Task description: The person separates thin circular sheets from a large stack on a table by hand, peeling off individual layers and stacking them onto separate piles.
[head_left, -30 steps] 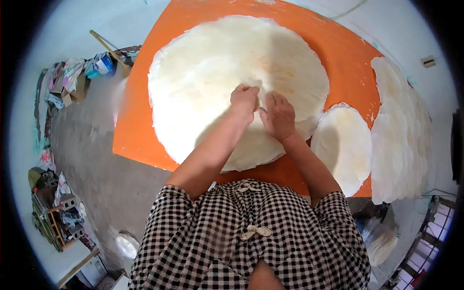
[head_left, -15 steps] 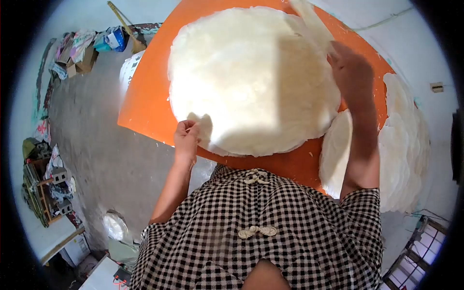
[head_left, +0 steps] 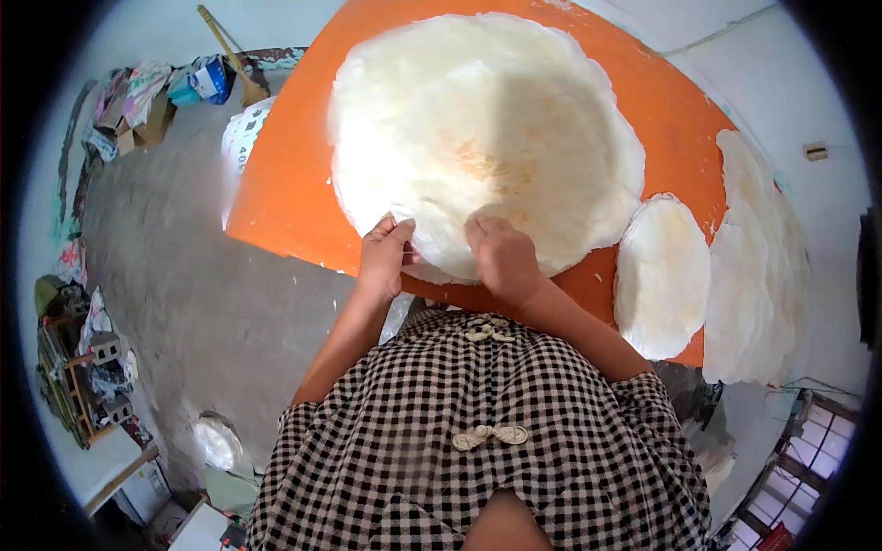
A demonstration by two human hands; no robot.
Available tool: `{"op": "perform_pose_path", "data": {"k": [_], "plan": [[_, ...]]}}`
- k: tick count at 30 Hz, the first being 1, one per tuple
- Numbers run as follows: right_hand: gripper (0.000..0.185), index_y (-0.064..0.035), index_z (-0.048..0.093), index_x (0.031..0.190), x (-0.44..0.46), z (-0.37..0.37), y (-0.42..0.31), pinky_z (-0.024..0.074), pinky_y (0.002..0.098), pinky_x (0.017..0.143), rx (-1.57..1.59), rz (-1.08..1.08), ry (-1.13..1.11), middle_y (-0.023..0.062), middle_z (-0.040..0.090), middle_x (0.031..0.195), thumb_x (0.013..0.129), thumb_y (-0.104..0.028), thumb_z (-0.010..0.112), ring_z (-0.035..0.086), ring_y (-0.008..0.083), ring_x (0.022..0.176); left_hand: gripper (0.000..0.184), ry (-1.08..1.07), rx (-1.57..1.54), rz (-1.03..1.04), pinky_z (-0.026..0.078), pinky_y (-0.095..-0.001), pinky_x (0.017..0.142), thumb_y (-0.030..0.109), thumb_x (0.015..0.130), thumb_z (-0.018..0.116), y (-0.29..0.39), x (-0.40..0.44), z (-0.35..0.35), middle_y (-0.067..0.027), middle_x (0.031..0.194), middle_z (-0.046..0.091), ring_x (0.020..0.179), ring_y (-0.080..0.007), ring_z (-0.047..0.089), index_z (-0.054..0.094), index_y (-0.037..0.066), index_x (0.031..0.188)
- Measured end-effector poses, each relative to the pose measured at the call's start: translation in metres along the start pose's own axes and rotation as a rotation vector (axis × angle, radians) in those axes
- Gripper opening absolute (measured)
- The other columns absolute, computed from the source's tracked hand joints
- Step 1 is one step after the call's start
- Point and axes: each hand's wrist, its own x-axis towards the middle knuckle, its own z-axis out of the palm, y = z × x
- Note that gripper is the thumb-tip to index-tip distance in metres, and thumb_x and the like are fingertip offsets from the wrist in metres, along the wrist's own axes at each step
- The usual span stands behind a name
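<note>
A stack of large, round, thin pale flatbreads (head_left: 413, 110) lies on the orange tabletop (head_left: 285, 202), with browned flecks near its middle. My left hand (head_left: 386, 253) pinches the near edge of the top sheet, left of centre. Just to its right, my right hand (head_left: 505, 257) is closed with its fingertips on the same near edge; the hand itself partly hides what it grips. A smaller oval, apparently folded flatbread (head_left: 663, 275) lies to the right of the stack, apart from both hands.
More overlapping flatbread sheets (head_left: 753, 275) lie along the far right. A white printed sack (head_left: 241, 147) stands beyond the table's left edge. A broom (head_left: 234, 60) leans on the wall near boxes and cloths (head_left: 147, 101). Grey floor (head_left: 202, 266) stretches to the left.
My right hand has come from the stack's upper right side to the near edge beside my left. The raised flap there is gone, and browned flecks now show. My left hand has shifted slightly right.
</note>
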Motion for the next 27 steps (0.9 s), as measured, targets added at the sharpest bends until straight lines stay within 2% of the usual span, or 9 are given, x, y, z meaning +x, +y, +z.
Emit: {"op": "perform_pose_path", "data": {"k": [7,11,14,17,18,19,20,23,27], "plan": [[0.034,0.0023,0.053,0.1,-0.007,0.002,-0.011,0.0474,0.033,0.066,0.118,0.06,0.025,0.013,0.056,0.095,0.068,-0.009,0.052,0.055,0.0265,0.085,0.022,-0.235,-0.194,0.023,0.05,-0.0253,0.051,0.025,0.091,0.042,0.001,-0.006,0.014,-0.0042,0.076,0.055,0.058,-0.0102,0.052,0.05,0.005,0.094],[0.044,-0.0019,0.051,0.109,-0.007,-0.009,-0.022,0.0471,0.0351,0.068,0.05,0.051,0.121,0.0134,0.059,0.093,0.072,-0.025,0.06,0.058,0.0265,0.083,0.034,-0.374,-0.228,0.006,0.053,-0.0275,0.057,0.037,0.092,0.036,-0.003,-0.005,0.018,-0.0079,0.086,0.056,0.07,-0.0151,0.058,0.045,0.005,0.099],[0.04,-0.0036,0.055,0.106,-0.004,-0.005,0.006,0.0469,0.0405,0.068,0.1,0.246,-0.266,0.0171,0.06,0.087,0.074,-0.027,0.06,0.06,0.0285,0.079,0.036,-0.372,-0.228,-0.049,0.052,-0.0298,0.061,0.04,0.092,0.035,-0.001,-0.003,0.021,-0.0103,0.092,0.058,0.078,-0.0197,0.06,0.047,0.006,0.094],[0.023,-0.0107,0.065,0.088,0.042,-0.068,0.057,0.0465,0.0378,0.071,0.314,0.467,-0.423,0.0096,0.064,0.081,0.077,-0.028,0.055,0.061,0.0264,0.076,0.034,-0.424,-0.179,-0.042,0.049,-0.0321,0.068,0.038,0.092,0.036,0.01,-0.002,0.021,-0.0106,0.093,0.059,0.083,-0.0218,0.061,0.049,0.006,0.092],[0.028,-0.0028,0.061,0.078,0.061,-0.1,0.087,0.0445,0.031,0.063,0.525,0.448,-0.373,0.0027,0.061,0.071,0.077,-0.031,0.059,0.054,0.0114,0.066,0.033,-0.412,-0.161,-0.052,0.049,-0.0322,0.067,0.037,0.092,0.037,0.013,0.001,0.02,-0.0108,0.093,0.059,0.083,-0.0219,0.061,0.05,0.006,0.092],[0.027,-0.0029,0.061,0.078,0.083,-0.135,0.095,0.0442,0.0297,0.063,0.294,0.536,-0.281,-0.002,0.057,0.068,0.077,-0.03,0.06,0.052,0.0091,0.067,0.032,-0.398,-0.142,-0.062,0.049,-0.0323,0.067,0.036,0.092,0.038,0.016,0.003,0.019,-0.0111,0.093,0.059,0.083,-0.0219,0.061,0.05,0.006,0.092],[0.025,-0.0033,0.061,0.078,0.096,-0.168,0.106,0.0438,0.0294,0.062,0.336,0.48,-0.123,-0.0011,0.056,0.066,0.078,-0.028,0.06,0.05,0.0087,0.064,0.032,-0.384,-0.126,-0.069,0.049,-0.0325,0.067,0.035,0.092,0.038,0.021,0.005,0.019,-0.0114,0.093,0.06,0.083,-0.022,0.061,0.051,0.005,0.091],[0.018,-0.0061,0.061,0.086,0.121,-0.257,0.083,0.0424,0.0323,0.058,-0.173,0.328,0.246,0.0051,0.058,0.063,0.083,-0.022,0.054,0.053,0.0159,0.058,0.023,-0.32,-0.13,-0.022,0.048,-0.0294,0.065,0.025,0.091,0.041,0.033,0.005,0.017,-0.0107,0.091,0.061,0.079,-0.0184,0.061,0.052,0.005,0.091],[0.014,-0.0134,0.06,0.085,0.13,-0.267,0.038,0.0423,0.0338,0.056,-0.422,0.288,0.38,0.0073,0.061,0.07,0.083,-0.023,0.05,0.052,0.0288,0.061,0.016,-0.226,-0.155,0.035,0.048,-0.0272,0.064,0.018,0.091,0.041,0.05,0.006,0.021,-0.0088,0.086,0.06,0.076,-0.0168,0.06,0.05,0.004,0.092]]}}
